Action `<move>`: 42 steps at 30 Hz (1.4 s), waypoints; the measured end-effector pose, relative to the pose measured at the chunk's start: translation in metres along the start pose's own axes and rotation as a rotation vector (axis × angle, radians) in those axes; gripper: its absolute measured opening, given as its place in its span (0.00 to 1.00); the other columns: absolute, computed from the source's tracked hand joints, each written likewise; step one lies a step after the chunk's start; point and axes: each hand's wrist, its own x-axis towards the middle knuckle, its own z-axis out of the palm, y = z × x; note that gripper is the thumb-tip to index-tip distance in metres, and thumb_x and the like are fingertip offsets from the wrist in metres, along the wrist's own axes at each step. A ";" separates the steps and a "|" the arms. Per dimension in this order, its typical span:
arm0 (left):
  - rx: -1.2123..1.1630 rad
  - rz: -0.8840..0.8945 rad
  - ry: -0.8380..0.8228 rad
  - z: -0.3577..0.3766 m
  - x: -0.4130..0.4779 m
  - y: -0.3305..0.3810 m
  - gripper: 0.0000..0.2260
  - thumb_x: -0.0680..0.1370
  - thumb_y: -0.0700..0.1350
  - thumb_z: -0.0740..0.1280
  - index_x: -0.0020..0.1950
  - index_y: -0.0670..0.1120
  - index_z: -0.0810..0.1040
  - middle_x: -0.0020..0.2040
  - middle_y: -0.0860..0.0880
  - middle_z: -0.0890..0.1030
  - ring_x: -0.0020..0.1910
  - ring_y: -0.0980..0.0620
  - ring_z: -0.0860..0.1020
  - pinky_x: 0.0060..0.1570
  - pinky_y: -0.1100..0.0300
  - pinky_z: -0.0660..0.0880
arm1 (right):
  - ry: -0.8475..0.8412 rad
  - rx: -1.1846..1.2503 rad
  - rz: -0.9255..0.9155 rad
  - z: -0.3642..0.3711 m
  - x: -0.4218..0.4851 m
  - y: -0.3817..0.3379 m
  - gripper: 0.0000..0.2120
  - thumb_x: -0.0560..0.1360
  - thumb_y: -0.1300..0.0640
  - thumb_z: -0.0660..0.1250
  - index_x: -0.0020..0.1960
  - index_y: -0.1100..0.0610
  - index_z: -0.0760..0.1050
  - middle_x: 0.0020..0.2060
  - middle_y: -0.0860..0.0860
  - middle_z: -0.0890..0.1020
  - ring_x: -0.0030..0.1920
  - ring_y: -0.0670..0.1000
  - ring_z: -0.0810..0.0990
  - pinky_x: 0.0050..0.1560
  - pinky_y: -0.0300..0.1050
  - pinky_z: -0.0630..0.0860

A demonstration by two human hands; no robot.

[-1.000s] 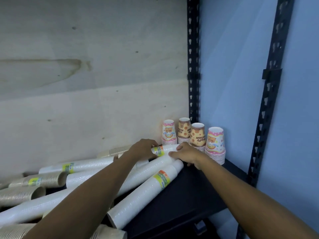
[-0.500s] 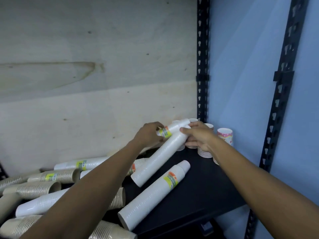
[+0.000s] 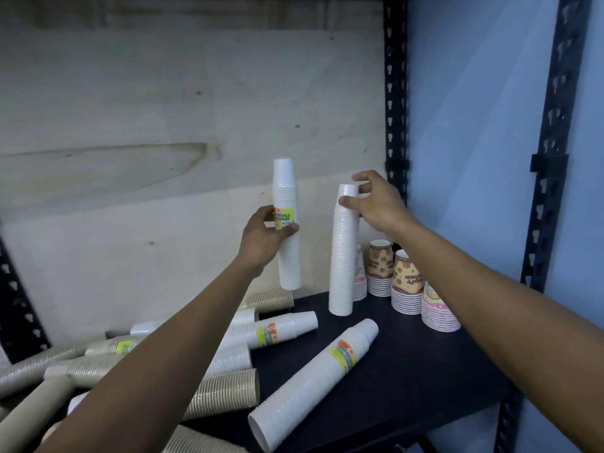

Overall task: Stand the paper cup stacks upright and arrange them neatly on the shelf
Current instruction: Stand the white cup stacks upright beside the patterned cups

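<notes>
The white cup stack in the right hand (image 3: 342, 256) stands on end on the dark shelf (image 3: 408, 371), long axis vertical with a slight lean, narrow closed end up and wide mouth end down on the shelf surface. The right hand (image 3: 376, 204) pinches its top cup between thumb and fingertips.

To its left, a second white stack with a yellow-green label (image 3: 290, 263) is held clear of the shelf, also close to vertical with the narrow end up. The left hand (image 3: 264, 240) grips it around the middle, at the label, fingers curled round it.

Just right of the standing stack, short stacks of printed cups (image 3: 407, 286) sit mouth-down in the back right corner, in brown and pink patterns.

In front, a long labelled white stack (image 3: 313, 384) lies on its side, its narrow end pointing toward the back right and its open end toward the front edge. Another labelled white stack (image 3: 277, 331) lies behind it, narrow end to the right. Further left, beige ribbed stacks (image 3: 225, 393) and more white ones lie heaped on their sides, crossing one another.

A pale wooden board (image 3: 163, 109) backs the shelf, with black slotted uprights (image 3: 395, 93) and a blue wall (image 3: 474, 125) on the right.
</notes>
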 end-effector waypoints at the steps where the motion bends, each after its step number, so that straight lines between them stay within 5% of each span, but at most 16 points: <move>1: -0.015 -0.012 0.003 0.003 -0.001 -0.005 0.23 0.73 0.50 0.79 0.65 0.52 0.75 0.59 0.54 0.79 0.53 0.51 0.84 0.58 0.43 0.81 | -0.005 -0.029 -0.019 0.005 0.002 0.000 0.27 0.73 0.53 0.77 0.69 0.52 0.72 0.56 0.47 0.79 0.54 0.50 0.80 0.55 0.44 0.77; 14: -0.024 -0.089 -0.045 0.051 0.015 -0.067 0.25 0.71 0.49 0.80 0.66 0.52 0.76 0.57 0.55 0.81 0.55 0.51 0.82 0.60 0.45 0.80 | -0.028 -0.065 -0.042 0.047 0.024 0.040 0.26 0.74 0.51 0.76 0.70 0.52 0.74 0.63 0.47 0.79 0.55 0.50 0.82 0.59 0.45 0.77; 25: 0.096 -0.061 0.014 0.061 0.004 -0.077 0.28 0.71 0.51 0.80 0.67 0.47 0.75 0.58 0.49 0.82 0.55 0.50 0.81 0.58 0.50 0.79 | -0.132 -0.082 -0.094 0.051 0.022 0.037 0.27 0.74 0.51 0.76 0.71 0.53 0.73 0.56 0.46 0.79 0.52 0.48 0.82 0.54 0.41 0.77; 30: 0.149 -0.067 0.007 0.060 0.000 -0.081 0.32 0.69 0.55 0.80 0.69 0.50 0.74 0.60 0.50 0.81 0.57 0.50 0.81 0.60 0.47 0.79 | -0.145 -0.100 -0.054 0.052 0.020 0.043 0.27 0.74 0.48 0.74 0.70 0.54 0.73 0.59 0.48 0.81 0.55 0.48 0.81 0.59 0.51 0.80; 42: 0.150 -0.105 -0.032 0.055 -0.003 -0.089 0.31 0.71 0.48 0.80 0.72 0.48 0.73 0.62 0.48 0.81 0.56 0.50 0.82 0.58 0.53 0.79 | -0.185 -0.127 -0.023 0.052 0.013 0.048 0.28 0.76 0.43 0.72 0.70 0.54 0.72 0.64 0.49 0.79 0.58 0.49 0.80 0.61 0.53 0.79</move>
